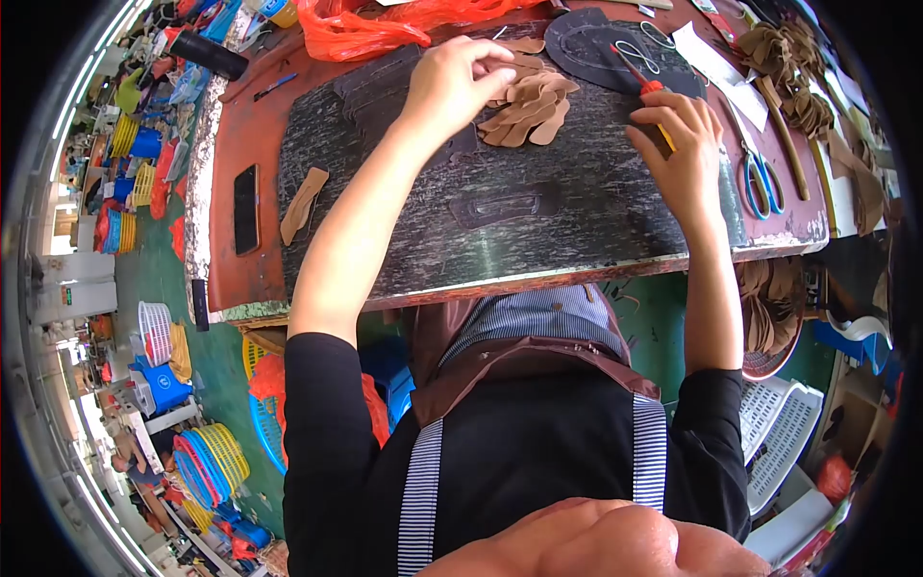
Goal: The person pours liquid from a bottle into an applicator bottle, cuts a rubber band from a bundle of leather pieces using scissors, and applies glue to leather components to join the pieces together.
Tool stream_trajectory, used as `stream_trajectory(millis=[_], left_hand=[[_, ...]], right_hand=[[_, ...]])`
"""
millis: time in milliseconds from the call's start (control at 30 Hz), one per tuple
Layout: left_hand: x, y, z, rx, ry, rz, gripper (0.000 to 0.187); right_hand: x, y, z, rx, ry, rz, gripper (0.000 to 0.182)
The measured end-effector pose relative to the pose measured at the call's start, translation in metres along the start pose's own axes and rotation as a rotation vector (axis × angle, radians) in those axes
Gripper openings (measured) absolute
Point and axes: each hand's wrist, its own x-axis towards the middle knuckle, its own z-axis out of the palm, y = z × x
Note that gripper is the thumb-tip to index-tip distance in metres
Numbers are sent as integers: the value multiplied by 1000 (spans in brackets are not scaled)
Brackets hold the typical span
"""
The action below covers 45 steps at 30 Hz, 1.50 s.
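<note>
My left hand [454, 85] is over the left side of a pile of brown leather-like pieces [531, 111], with a gap between its thumb and forefinger. My right hand [681, 144] is wrapped round the red-and-yellow handle of a thin-shafted tool [653, 87] that looks like an awl. The shaft points up over a dark curved piece [580, 46], where a pale loop of cord [637, 56] lies. A flat dark piece with a rectangular outline [505, 207] rests on the scratched black board [596, 221] nearer my body.
To the left lie a phone [247, 207], one brown piece [304, 205] and a pen [275, 87]. Red plastic bags [356, 34] bunch at the back. Blue-handled scissors [760, 185] and a wooden stick [784, 135] lie right. More brown pieces [769, 308] fill a basket below the table.
</note>
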Motion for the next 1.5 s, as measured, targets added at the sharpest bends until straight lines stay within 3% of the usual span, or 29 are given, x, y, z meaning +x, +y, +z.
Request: stream_trajectory(millis=[100,200,333,367,467,533,600,800,1000,1167,1267,1300,1400,1467,1500], left_hand=[[-13,25,-2,-4,-66,55,22],[-22,43,11,335,-114,208,25],[-18,28,20,93,-141,154,24],[-14,23,17,16,-232,22,28],[-1,8,10,-179,-288,-129,32],[6,11,-1,-491,-395,-340,37],[8,5,-5,-720,-433,-388,37],[-5,2,-2,-18,-169,-68,31],[-18,29,13,-60,-181,111,26],[-26,28,27,-19,-211,81,25],[-28,28,13,-186,-232,9,20],[-30,38,3,-432,-298,-223,14],[-46,54,-12,-885,-273,-328,10],[-58,62,-20,-896,-255,-326,11],[-66,64,-22,-926,-224,-332,11]], right_hand=[[1,-8,6,50,-30,-51,19],[1,-20,9,82,-64,-76,19],[-5,-24,10,122,-68,-54,21],[-7,-24,10,133,-76,-42,21],[-9,-23,10,162,-94,-22,22],[-10,-23,11,171,-100,-12,22],[-10,-25,12,192,-95,0,22],[-13,-24,13,212,-113,10,22],[-17,-29,15,220,-119,12,22],[-21,-35,13,237,-141,14,24],[-20,-38,12,296,-140,65,38],[-17,-43,13,363,-102,77,44],[-6,-59,27,578,-46,79,66],[0,-70,36,820,-137,118,56],[1,-74,39,977,-231,230,38]])
